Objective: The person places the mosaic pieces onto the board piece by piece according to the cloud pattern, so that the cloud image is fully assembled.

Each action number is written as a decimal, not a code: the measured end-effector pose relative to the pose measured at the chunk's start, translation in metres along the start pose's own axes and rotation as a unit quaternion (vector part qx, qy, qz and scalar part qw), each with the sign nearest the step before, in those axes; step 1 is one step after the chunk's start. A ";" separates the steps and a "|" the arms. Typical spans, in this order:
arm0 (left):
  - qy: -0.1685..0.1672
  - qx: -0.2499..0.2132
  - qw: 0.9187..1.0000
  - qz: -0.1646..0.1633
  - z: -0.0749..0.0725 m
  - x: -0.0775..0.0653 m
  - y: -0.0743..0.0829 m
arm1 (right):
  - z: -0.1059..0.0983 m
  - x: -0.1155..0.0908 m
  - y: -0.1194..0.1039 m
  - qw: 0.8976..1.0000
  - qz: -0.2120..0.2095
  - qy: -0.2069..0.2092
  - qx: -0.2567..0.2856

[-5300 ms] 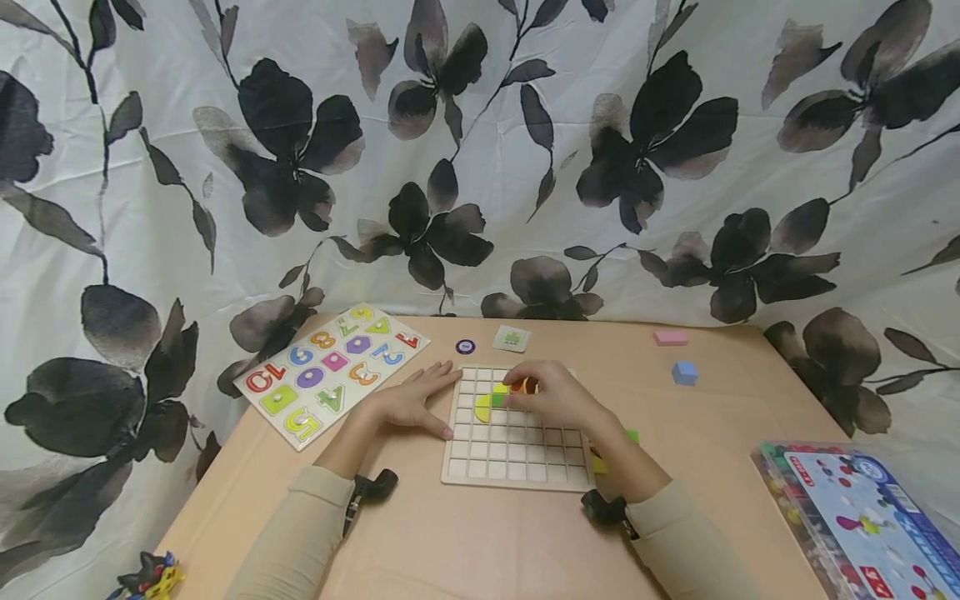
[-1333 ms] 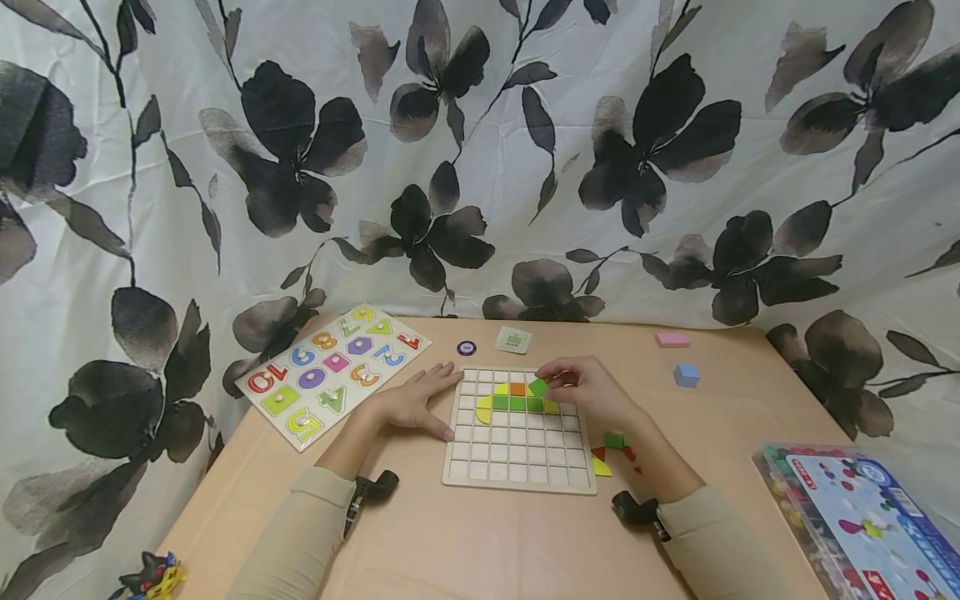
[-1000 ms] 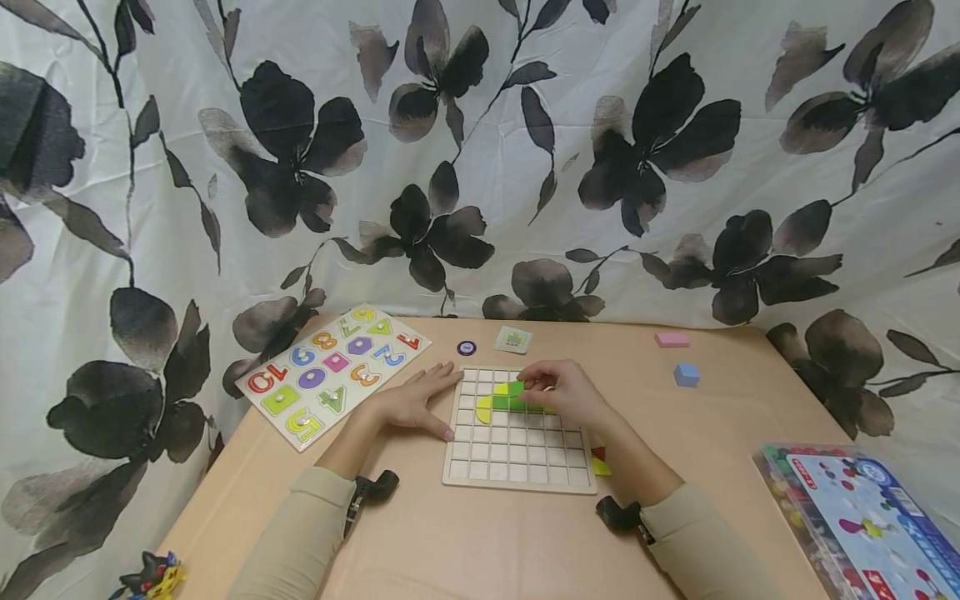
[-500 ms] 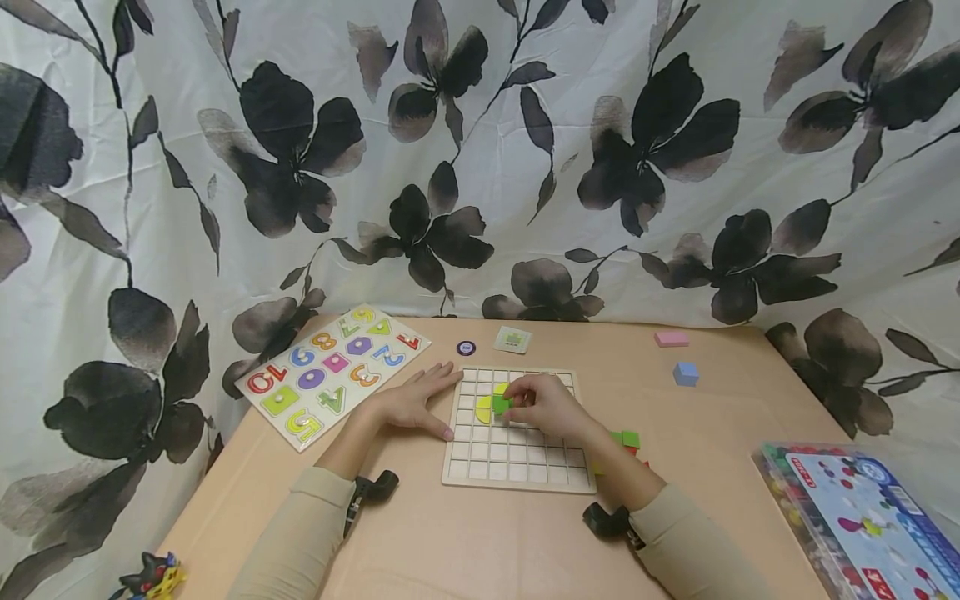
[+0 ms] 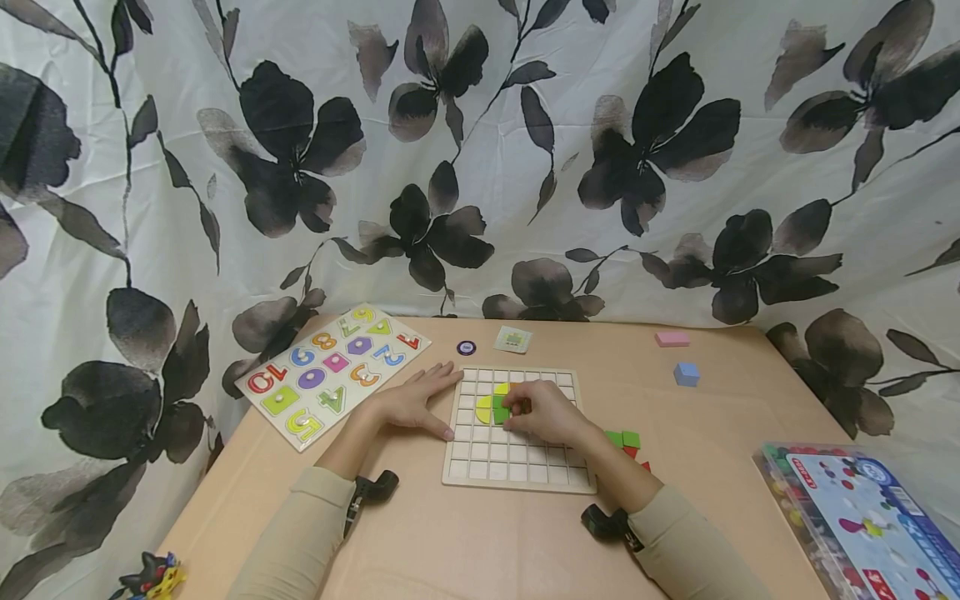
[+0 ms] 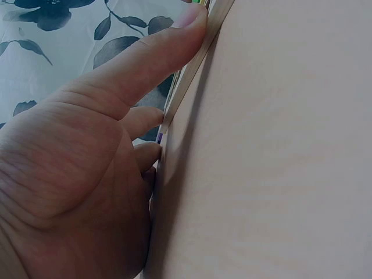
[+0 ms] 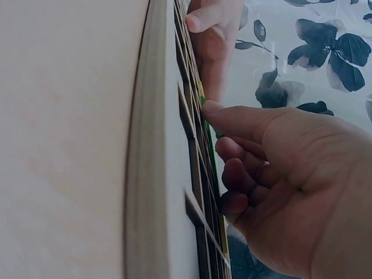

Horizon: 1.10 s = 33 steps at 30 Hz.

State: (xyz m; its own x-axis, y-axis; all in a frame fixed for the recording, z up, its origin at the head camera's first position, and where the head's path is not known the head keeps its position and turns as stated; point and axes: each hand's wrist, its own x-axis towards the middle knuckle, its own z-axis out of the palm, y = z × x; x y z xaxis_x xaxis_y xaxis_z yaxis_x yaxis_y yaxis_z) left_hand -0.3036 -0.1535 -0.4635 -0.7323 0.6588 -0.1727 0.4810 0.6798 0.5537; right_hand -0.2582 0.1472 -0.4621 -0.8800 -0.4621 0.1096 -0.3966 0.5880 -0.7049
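Note:
A white gridded board (image 5: 480, 473) lies on the table with coloured flat pieces set in its upper rows. My right hand (image 5: 546, 412) is over it, thumb and index fingertip pinching a green square tile (image 5: 500, 417) low against the grid. Just left of that tile is a rounded yellow piece (image 5: 483, 409); another yellow piece (image 5: 501, 388) sits above. The right hand hides most of the coloured row. In the right wrist view its thumb tip is on the green edge, other fingers curled. My left hand (image 5: 411, 404) lies spread at the board's left edge, thumb (image 6: 168, 55) against the frame.
Green tiles (image 5: 623, 438) and red pieces lie right of the board, partly behind the forearm. A number puzzle board (image 5: 300, 375) is at left; a dark disc (image 5: 466, 347) and a small card (image 5: 512, 339) are behind. Pink (image 5: 672, 339) and blue (image 5: 686, 374) blocks and a boxed set (image 5: 862, 517) stand right.
My right hand took a tilted green tile at the board's upper right leftward across the coloured row, then slightly nearer me beside the yellow pieces. The left hand has stayed at the board's edge.

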 end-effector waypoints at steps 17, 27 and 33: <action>0.000 -0.004 1.000 -0.002 0.000 0.000 0.000 | -0.001 -0.002 -0.005 1.000 -0.012 -0.015 -0.024; -0.004 -0.003 1.000 -0.004 0.000 0.000 -0.001 | -0.004 -0.003 -0.006 0.999 -0.030 -0.014 -0.015; -0.004 -0.003 1.000 -0.002 -0.001 0.001 0.000 | -0.015 -0.008 -0.012 0.999 -0.030 -0.019 0.003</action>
State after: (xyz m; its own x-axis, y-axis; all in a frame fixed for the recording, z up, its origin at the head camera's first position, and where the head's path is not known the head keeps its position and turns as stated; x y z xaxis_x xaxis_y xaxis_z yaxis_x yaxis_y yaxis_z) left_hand -0.3045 -0.1532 -0.4632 -0.7296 0.6593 -0.1817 0.4751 0.6798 0.5587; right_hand -0.2500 0.1542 -0.4445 -0.8443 -0.5210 0.1255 -0.4468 0.5551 -0.7015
